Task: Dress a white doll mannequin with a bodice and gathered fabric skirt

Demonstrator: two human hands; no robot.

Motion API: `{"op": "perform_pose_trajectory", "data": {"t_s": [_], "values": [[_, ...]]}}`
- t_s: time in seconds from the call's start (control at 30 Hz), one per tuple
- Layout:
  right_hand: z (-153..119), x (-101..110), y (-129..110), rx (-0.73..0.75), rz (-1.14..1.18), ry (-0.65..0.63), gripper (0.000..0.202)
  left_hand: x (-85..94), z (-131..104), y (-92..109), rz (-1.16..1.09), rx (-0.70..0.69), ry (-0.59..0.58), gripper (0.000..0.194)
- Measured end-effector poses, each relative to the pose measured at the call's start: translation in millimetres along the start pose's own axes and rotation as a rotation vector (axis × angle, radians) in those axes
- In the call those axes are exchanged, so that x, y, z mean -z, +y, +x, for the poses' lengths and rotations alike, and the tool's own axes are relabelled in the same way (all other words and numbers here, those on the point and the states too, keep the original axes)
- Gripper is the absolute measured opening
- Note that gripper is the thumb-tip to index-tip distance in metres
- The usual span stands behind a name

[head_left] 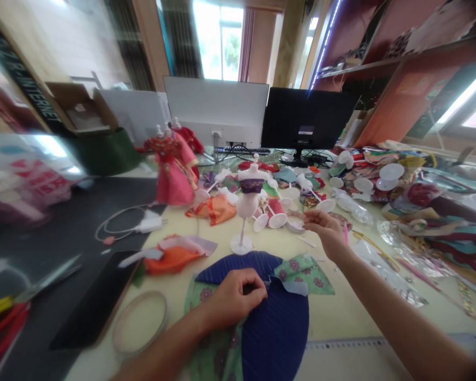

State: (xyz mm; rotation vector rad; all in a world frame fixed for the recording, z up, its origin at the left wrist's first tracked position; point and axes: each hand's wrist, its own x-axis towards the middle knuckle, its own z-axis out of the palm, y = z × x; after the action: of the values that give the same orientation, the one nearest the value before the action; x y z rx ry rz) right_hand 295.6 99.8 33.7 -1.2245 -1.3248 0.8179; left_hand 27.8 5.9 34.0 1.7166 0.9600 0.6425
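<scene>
Dark blue cloth (280, 328) and green flowered cloth (309, 272) lie on the pale table in front of me. My left hand (238, 296) rests on them, fingertips pinched together near where the two cloths meet; what they hold is too small to name. My right hand (323, 227) is raised over the table beyond the cloth, thumb and fingers together next to a small round dish (295, 223); anything between them cannot be made out. A white mini mannequin (249, 203) with a purple band around its chest stands upright behind the blue cloth.
Orange cloth (174, 259), a tape roll (140, 323), a dark phone-like slab (97, 301) and red-yellow scissors (8, 317) are at left. Dressed mannequins (172, 169) stand behind. A ruler (353, 343) lies at front right. Fabric scraps (452, 227) and two monitors (309, 119) are farther off.
</scene>
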Motion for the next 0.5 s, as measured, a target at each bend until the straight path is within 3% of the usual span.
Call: {"op": "perform_pose_trajectory", "data": {"t_s": [0.17, 0.33, 0.4, 0.5], "values": [[-29.5, -8.7, -17.4, -0.177, 0.277, -0.150, 0.024, 0.7, 0.6, -0.5, -0.016, 0.004, 0.002, 0.013], [-64.4, -22.7, -19.8, -0.255, 0.340, -0.229, 0.023, 2.8, 1.5, 0.6, -0.044, 0.011, 0.000, 0.012], [-75.1, -27.5, -20.8, -0.225, 0.268, -0.300, 0.018, 3.7, 2.1, 0.4, -0.061, 0.012, 0.004, 0.013], [-84.8, -33.6, -25.4, -0.067, 0.049, -0.451, 0.020, 5.1, 2.8, -1.5, -0.110, 0.013, 0.011, 0.014]]}}
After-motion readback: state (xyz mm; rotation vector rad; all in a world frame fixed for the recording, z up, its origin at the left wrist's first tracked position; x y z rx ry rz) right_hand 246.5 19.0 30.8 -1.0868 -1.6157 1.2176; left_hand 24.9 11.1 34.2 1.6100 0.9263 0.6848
